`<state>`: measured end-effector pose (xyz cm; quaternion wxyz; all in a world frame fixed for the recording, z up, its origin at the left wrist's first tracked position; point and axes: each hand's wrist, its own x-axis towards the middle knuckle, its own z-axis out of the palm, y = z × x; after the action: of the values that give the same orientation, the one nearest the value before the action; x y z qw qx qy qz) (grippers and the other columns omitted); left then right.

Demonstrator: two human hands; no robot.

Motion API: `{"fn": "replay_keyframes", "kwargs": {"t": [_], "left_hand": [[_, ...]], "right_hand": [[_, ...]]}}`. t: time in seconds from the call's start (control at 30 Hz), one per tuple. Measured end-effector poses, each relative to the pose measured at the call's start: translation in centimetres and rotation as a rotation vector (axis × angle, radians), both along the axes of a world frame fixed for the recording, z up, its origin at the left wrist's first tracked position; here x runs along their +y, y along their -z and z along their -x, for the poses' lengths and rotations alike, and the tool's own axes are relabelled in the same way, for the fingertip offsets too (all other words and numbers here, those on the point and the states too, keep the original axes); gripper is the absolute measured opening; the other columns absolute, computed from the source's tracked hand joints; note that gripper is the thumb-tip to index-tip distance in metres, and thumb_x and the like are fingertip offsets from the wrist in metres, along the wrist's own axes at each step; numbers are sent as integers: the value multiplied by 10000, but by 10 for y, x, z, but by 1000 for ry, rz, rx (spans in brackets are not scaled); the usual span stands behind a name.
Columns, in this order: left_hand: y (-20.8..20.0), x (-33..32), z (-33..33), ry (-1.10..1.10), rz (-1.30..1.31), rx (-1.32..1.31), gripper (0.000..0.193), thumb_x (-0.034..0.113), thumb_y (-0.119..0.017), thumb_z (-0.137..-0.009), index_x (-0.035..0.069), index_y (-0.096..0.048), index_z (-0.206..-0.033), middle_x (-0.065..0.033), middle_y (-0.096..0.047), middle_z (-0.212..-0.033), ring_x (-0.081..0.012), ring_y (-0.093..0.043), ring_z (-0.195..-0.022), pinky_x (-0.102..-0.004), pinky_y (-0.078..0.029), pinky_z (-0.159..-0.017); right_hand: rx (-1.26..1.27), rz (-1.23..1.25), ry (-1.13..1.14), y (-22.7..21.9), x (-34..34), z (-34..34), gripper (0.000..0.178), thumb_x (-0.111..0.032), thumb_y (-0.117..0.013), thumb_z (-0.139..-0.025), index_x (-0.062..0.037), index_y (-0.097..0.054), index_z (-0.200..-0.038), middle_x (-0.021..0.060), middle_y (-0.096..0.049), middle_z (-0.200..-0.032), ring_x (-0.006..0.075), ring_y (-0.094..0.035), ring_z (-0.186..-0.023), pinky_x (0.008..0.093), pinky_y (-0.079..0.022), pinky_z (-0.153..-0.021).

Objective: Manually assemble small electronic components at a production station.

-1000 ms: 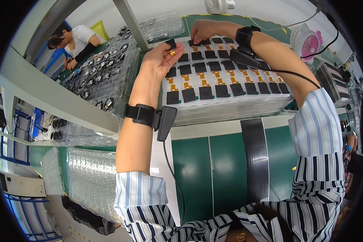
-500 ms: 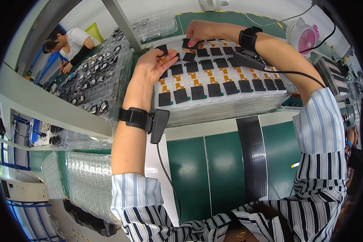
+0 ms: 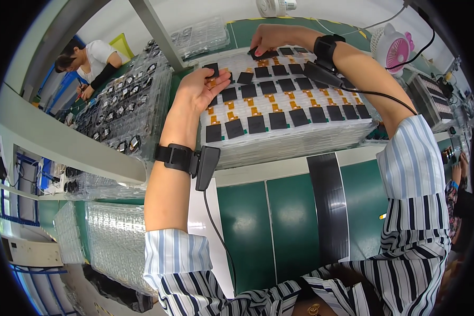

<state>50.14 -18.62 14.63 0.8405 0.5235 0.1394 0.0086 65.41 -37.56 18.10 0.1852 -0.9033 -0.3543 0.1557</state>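
Note:
My left hand (image 3: 199, 87) is at the near-left corner of a white plastic tray (image 3: 295, 134) on top of a stack. Between its thumb and fingers is a small black display panel (image 3: 211, 70) with an orange flex cable; its palm is turned up. My right hand (image 3: 266, 40) reaches over the far row, fingertips pinching another black display panel (image 3: 263, 55), which the fingers partly cover. Rows of similar panels with orange cables lie in the tray. One panel (image 3: 245, 78) sits tilted out of line near my left hand.
Clear trays with dark round parts (image 3: 124, 100) are stacked on the left behind a grey metal post (image 3: 158, 31). A pink and white fan (image 3: 397, 51) stands at the far right. A person (image 3: 92, 63) works at the far left. Green mats (image 3: 295, 226) cover the near table.
My right hand has shifted a little to the right along the far row, with the panel at its fingertips. The left hand keeps its panel in nearly the same place.

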Motion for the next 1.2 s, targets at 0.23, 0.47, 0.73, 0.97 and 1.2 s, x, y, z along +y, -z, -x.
{"fn": "replay_keyframes", "kwargs": {"t": [0.23, 0.47, 0.73, 0.97, 1.2], "left_hand": [[1, 0, 1, 3, 3, 6, 176, 11, -369, -902, -121, -435, -997, -257, -555, -1003, -337, -615, -904, -404, -560, -808], [3, 0, 0, -6, 11, 6, 159, 4, -375, -896, -115, -428, -988, -254, -548, -999, -335, -617, -896, -400, -562, -807], [1, -2, 1, -20, 22, 6, 102, -13, -383, -888, -90, -402, -952, -267, -542, -996, -345, -614, -903, -409, -566, -802], [0, -1, 2, -30, 15, 6, 92, -14, -386, -888, -84, -401, -946, -278, -536, -1011, -350, -611, -920, -413, -563, -808], [2, -1, 0, -13, 15, 0, 85, -12, -383, -892, -80, -404, -940, -277, -535, -1014, -348, -611, -922, -416, -557, -820]], "right_hand": [[62, -284, 27, -16, -27, -12, 247, -144, -700, -777, -15, -664, -984, 37, -626, -790, 120, -519, -667, 244, -422, -578], [70, -145, 84, 2, -37, 1, 179, -142, -679, -798, -17, -672, -926, 28, -618, -761, 118, -501, -651, 269, -409, -574], [66, -46, 101, -13, -61, -7, 178, -150, -661, -810, -8, -672, -917, 30, -611, -756, 118, -495, -664, 267, -404, -593], [21, -99, 107, -26, -74, -7, 195, -154, -655, -813, -6, -668, -939, 38, -614, -777, 130, -497, -680, 283, -414, -599], [52, 86, 81, -20, -99, -19, 242, -184, -650, -810, -5, -657, -973, 42, -613, -773, 137, -498, -678, 295, -427, -599]]}}
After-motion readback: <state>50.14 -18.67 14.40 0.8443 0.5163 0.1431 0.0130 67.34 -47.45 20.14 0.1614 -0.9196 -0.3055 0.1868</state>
